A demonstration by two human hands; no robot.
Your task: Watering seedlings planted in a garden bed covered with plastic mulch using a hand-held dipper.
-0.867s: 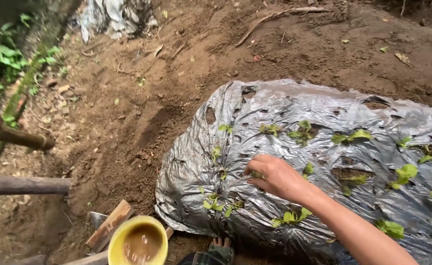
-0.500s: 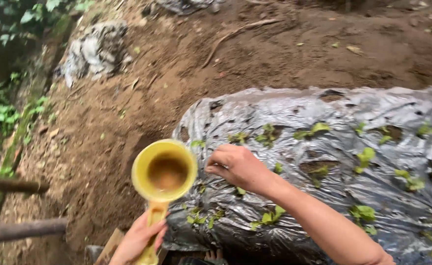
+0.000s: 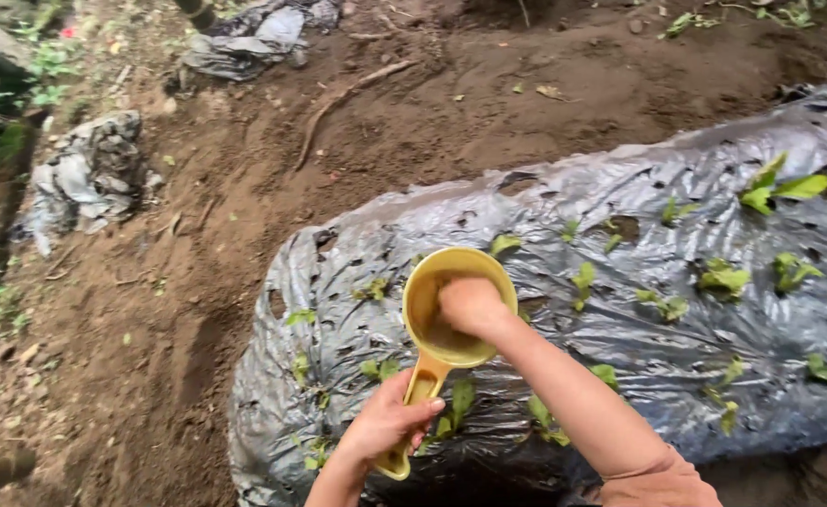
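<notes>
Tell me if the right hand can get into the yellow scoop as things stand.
Yes, it seems so: the right hand is already dipped into the open bowl of the yellow scoop, which the left hand holds by the handle over the silver mulch sheet. Nothing covers the bowl.

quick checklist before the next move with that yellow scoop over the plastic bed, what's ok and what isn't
1. Left hand grips the handle of the yellow scoop: ok.
2. Scoop bowl faces up over the silver plastic sheet: ok.
3. Right hand dips into the scoop bowl: ok.
4. What the fingers pick up inside the bowl: cannot tell, the hand hides it.
5. How much is left in the scoop: cannot tell.
6. Seedlings stand green in the holes of the sheet, none under the hands crushed as far as shown: ok.
</notes>
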